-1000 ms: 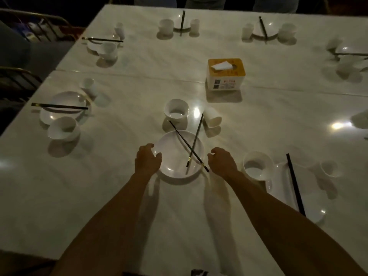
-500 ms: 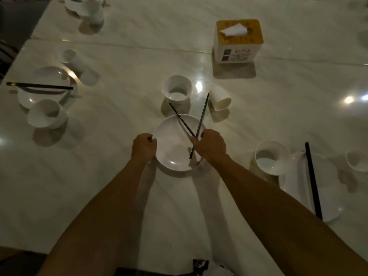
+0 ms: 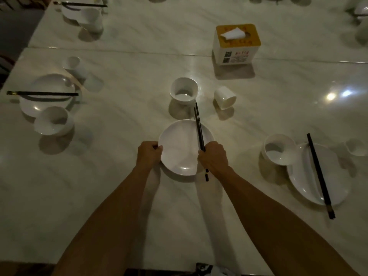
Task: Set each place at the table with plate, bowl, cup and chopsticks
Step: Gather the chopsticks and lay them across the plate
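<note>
Both bare forearms reach forward and apart: left hand [image 3: 149, 153] curled on the plate [image 3: 179, 144] rim, right hand [image 3: 214, 157] fisted around the chopsticks [image 3: 199, 126].

The pale marble-patterned table [image 3: 123, 206] fills the frame, with a seam [image 3: 139, 53] crossing its upper part. At the centre lies a white plate [image 3: 179, 152], with a white bowl [image 3: 184, 92] just above it, a white cup [image 3: 225, 97] to that bowl's right, and a yellow-topped tissue box [image 3: 236, 46] toward the upper right. A left plate [image 3: 49, 82], left bowl [image 3: 52, 121] and left cup [image 3: 74, 66] sit at the left edge, a right plate [image 3: 302, 182], right bowl [image 3: 278, 149] and right cup [image 3: 356, 147] at the right, and a far bowl [image 3: 90, 18] at the upper left.
</note>
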Motion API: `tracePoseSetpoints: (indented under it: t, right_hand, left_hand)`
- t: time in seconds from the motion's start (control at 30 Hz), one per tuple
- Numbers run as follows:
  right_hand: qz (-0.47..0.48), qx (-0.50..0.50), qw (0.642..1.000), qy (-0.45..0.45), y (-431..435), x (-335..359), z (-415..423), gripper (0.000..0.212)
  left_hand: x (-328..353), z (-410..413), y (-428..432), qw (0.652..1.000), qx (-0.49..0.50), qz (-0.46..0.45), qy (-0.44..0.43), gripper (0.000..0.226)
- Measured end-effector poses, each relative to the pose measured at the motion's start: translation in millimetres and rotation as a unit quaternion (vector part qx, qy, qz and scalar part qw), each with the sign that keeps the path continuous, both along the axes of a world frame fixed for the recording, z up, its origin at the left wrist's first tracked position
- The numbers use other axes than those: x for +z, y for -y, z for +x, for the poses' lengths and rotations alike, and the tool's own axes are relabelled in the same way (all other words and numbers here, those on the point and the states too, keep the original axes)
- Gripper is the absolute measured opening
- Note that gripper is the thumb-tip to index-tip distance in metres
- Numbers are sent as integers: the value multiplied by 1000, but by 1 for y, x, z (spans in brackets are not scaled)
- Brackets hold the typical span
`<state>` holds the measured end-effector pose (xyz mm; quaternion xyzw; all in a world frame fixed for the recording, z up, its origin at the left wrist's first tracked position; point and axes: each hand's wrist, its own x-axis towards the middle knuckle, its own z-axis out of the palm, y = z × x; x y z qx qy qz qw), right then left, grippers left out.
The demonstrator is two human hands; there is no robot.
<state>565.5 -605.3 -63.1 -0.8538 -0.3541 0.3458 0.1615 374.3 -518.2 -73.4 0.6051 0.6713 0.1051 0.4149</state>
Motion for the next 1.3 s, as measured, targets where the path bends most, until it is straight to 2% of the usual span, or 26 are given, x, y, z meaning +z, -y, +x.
tracePoseSetpoints:
  t: [0.17, 0.53, 0.97, 1.03, 1.1, 1.17, 1.3]
  right_hand:
    - [21, -41, 999, -17, 24, -3, -28, 20]
    - [36, -50, 998, -14, 51, -6, -80, 21]
    - [58, -53, 988, -136, 39, -7, -105, 19]
    - [58, -69, 985, -150, 43, -7, -108, 19]
    - [66, -86, 981, -158, 48, -9, -110, 20]
    - [84, -96, 980, -150, 52, -8, -108, 21]
    - [113, -132, 975, -135, 60, -6, -104, 23]
  left_hand:
    - [-1, -26, 16, 1000, 0, -1, 8, 26]
    - [-8, -65, 52, 998, 36, -16, 44, 29]
    - [-8, -60, 56, 996, 68, -19, 51, 28]
    - [-3, -56, 64, 997, 62, 53, 7, 33]
    - [2, -51, 74, 982, 20, 183, -28, 36]
    - [3, -43, 81, 970, -57, 237, -7, 28]
    - [7, -19, 81, 992, -98, 78, 29, 20]
